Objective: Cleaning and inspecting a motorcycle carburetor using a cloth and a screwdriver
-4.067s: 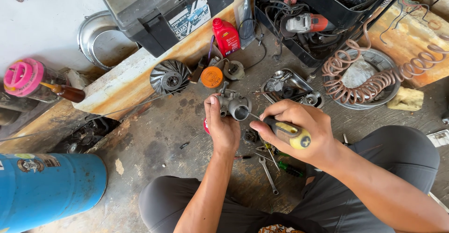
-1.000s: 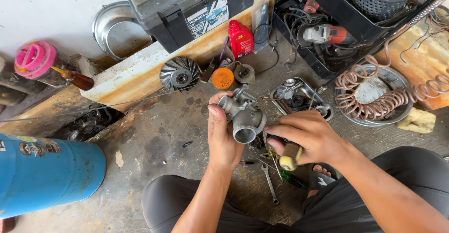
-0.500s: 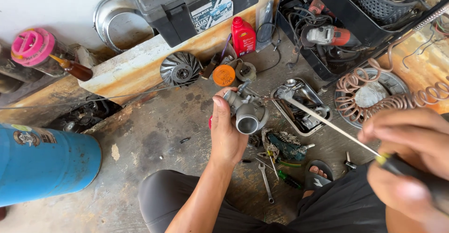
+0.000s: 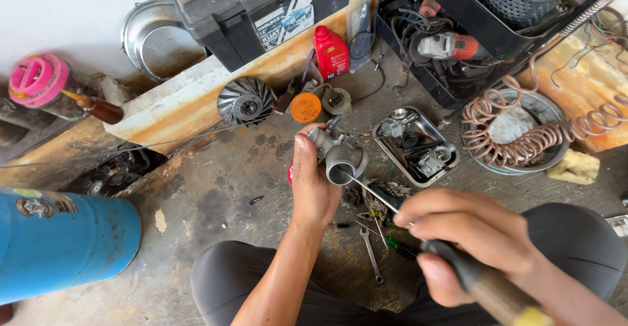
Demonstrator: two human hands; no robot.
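Head view looks down on a stained concrete floor (image 4: 216, 188) where you sit with both knees up. Your left hand (image 4: 313, 182) is raised near the middle of the scene, fingers wrapped around a grey metal carburetor (image 4: 339, 154), its round open mouth tilted toward you. Your right hand (image 4: 474, 234), nearer and to the right, is clenched around the dark handle of a long screwdriver (image 4: 471, 279), whose thin shaft runs up and left so that the tip sits at the rim of the carburetor's mouth. Just right of the carburetor lies a small metal tray (image 4: 418, 144) holding loose engine parts. On the floor between your hands and your legs lie a wrench (image 4: 370, 254) and a few other small tools, partly hidden by your arm. Farther off, an orange cap (image 4: 305, 107) and a finned metal wheel (image 4: 246, 101) rest beside a rusty beam, with a red bottle (image 4: 331, 52) and a black toolbox (image 4: 255, 5) behind them. At far right a coiled hose (image 4: 523, 136) lies over a round pan, and a blue gas cylinder (image 4: 62, 244) lies at the near left.
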